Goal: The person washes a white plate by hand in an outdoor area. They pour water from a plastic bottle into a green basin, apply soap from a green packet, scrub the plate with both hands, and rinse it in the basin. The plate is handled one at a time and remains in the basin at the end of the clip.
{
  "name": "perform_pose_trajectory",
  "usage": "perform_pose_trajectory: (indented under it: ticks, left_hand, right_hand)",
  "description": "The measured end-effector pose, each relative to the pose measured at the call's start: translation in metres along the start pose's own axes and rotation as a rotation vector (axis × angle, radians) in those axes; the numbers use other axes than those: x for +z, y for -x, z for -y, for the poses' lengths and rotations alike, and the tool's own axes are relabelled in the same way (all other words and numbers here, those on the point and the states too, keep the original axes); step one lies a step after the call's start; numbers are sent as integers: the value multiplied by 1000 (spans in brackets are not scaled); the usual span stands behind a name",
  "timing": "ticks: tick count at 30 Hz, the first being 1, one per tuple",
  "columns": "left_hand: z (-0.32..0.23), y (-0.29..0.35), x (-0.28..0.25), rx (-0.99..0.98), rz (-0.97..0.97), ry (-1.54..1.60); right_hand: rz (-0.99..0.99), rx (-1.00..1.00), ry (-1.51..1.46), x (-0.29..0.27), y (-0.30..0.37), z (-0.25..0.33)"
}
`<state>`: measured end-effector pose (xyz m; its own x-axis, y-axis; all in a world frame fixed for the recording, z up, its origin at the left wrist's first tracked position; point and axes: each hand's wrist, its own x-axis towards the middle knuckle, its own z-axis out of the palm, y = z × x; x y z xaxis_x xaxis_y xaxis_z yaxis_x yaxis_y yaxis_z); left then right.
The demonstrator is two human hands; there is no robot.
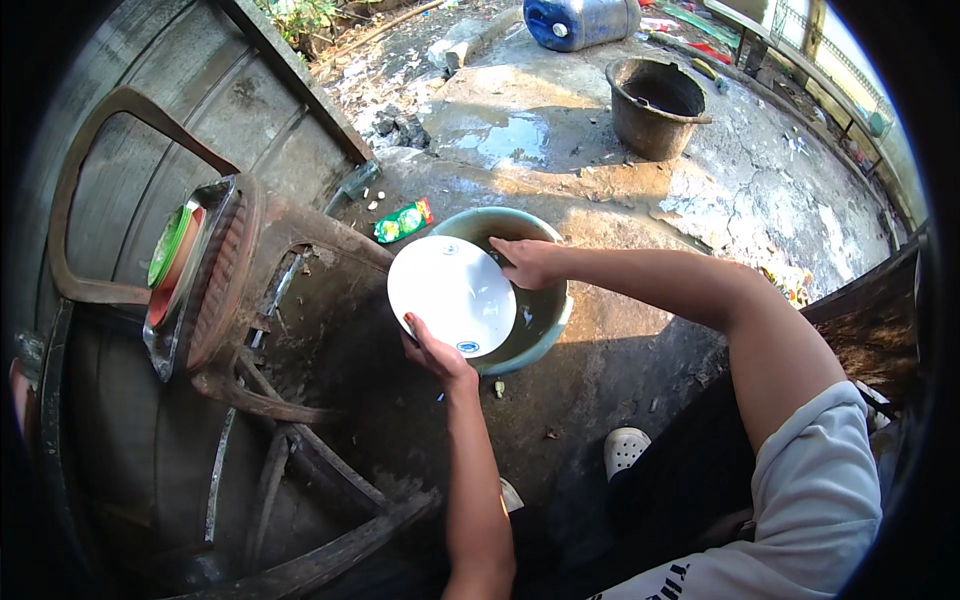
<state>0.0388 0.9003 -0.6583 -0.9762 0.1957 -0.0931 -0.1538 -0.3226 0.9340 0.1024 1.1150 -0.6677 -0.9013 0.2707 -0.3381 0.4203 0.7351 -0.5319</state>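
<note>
Plate (450, 300) tilted partly over basin (542, 342), prob. so drips fall in; L hand (438, 355) grips edge, R hand (530, 264) fingers' hold unclear.

A blue drum (590, 24) lies on its side behind a grimy bucket (650, 132).

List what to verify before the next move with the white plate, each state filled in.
1. White plate held: ok, the left hand has its near edge.
2. White plate wholly within the basin outline: not ok, its left part reaches past the rim in this view.
3. Right hand touching the white plate: cannot tell.
4. Green packet outside the basin: ok, on the ground.
5. Basin's inside bottom: cannot tell, hidden.
</note>
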Motion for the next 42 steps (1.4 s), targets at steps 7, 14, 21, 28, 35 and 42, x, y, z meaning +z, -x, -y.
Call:
perform_pose_trajectory:
  ticks: [7, 14, 21, 28, 35, 42]
  left_hand:
    - [10, -2, -6, 49, 147, -95]
    - [17, -7, -13, 59, 228, -46]
    - [14, -3, -12, 75, 216, -89]
    - [9, -4, -15, -4, 280, 19]
    - [1, -6, -18, -149, 293, 123]
    - [3, -16, -23, -228, 274, 281]
  right_hand:
    - [-291, -182, -228, -2, -19, 16]
    - [-508, -101, -325, -9, -25, 26]
    - [-385, -56, 49, -23, -27, 42]
    - [-322, -184, 149, -51, -31, 56]
    - [-340, -109, -123, -51, -41, 49]
    - [-105, -69, -594, -59, -12, 38]
